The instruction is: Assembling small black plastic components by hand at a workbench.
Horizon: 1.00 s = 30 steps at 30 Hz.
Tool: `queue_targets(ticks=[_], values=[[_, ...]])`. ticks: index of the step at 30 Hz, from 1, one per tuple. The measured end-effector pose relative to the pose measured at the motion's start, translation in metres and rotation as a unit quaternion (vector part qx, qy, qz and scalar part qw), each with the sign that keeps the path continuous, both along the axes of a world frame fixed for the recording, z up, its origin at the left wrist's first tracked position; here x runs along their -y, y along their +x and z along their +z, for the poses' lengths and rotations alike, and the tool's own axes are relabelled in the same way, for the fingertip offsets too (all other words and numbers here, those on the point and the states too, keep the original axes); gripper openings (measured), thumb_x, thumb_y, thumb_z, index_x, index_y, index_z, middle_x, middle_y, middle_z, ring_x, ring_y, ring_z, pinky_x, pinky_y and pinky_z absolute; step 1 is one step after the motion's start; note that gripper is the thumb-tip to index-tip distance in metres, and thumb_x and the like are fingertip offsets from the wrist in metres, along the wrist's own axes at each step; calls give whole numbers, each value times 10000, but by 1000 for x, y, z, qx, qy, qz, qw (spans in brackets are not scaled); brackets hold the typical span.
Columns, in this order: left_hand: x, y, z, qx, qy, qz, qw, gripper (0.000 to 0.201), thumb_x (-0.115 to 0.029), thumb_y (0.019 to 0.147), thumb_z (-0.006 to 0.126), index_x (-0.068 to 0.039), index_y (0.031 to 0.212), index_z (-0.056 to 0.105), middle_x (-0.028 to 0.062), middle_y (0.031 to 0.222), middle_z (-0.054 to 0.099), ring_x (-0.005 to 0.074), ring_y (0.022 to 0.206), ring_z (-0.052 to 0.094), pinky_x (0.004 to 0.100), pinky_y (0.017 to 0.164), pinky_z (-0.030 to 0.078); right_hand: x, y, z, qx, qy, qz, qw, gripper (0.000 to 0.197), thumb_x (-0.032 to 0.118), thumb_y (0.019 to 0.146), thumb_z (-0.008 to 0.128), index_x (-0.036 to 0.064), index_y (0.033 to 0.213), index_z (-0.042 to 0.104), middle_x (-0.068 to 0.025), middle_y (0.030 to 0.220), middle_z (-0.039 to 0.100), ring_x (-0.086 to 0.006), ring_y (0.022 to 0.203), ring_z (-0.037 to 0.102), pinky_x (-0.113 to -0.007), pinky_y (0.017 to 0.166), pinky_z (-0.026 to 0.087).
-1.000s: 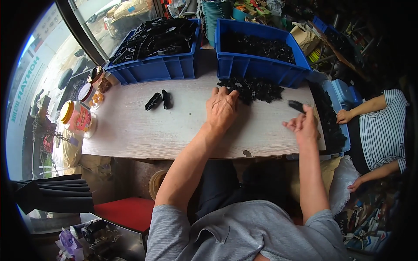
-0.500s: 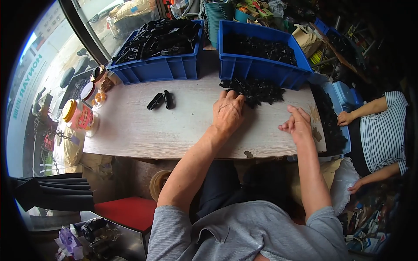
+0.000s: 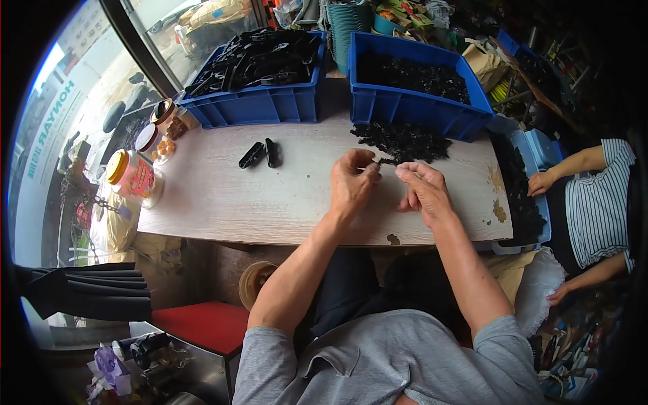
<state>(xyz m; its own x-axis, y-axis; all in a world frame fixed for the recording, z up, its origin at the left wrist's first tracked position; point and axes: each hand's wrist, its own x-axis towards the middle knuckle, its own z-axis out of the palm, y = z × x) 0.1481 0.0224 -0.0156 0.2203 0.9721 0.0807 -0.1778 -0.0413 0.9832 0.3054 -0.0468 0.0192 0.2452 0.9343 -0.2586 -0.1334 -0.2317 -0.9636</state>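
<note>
A small black plastic piece (image 3: 386, 161) juts from the pinched thumb and fingers of my left hand (image 3: 354, 182), just above the table. Close on its right, my right hand (image 3: 428, 192) has its thumb and fingers drawn together near the piece's other end; whether they grip anything is too small to tell. Right behind both hands lies a loose pile of small black plastic pieces (image 3: 408, 140). Further left on the table rest two black oblong cases, one showing a hollow side (image 3: 252, 155) and one a smooth side (image 3: 272, 153).
At the table's back stand a blue crate (image 3: 253, 108) heaped with long black parts and another blue crate (image 3: 418, 108) of small black pieces. Jars (image 3: 129, 173) line the left edge. Beyond the right edge, a co-worker's hand (image 3: 540, 183) rests by a light blue bin (image 3: 544, 226).
My left hand has drawn back from the pile with a small black piece. My right hand has moved left to meet it, fingers closing together. The view has shifted slightly.
</note>
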Motion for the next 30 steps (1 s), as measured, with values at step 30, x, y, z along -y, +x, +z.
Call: queue_targets(ticks=[30], values=[[40, -14, 10, 292, -220, -78, 927, 145, 26, 853, 656, 17, 980, 588, 88, 898, 643, 154, 728, 647, 246, 675, 565, 10, -16, -12, -22, 91, 70, 993, 279, 164, 838, 733, 23, 1060, 638, -63, 714, 684, -72, 502, 536, -191, 492, 411]])
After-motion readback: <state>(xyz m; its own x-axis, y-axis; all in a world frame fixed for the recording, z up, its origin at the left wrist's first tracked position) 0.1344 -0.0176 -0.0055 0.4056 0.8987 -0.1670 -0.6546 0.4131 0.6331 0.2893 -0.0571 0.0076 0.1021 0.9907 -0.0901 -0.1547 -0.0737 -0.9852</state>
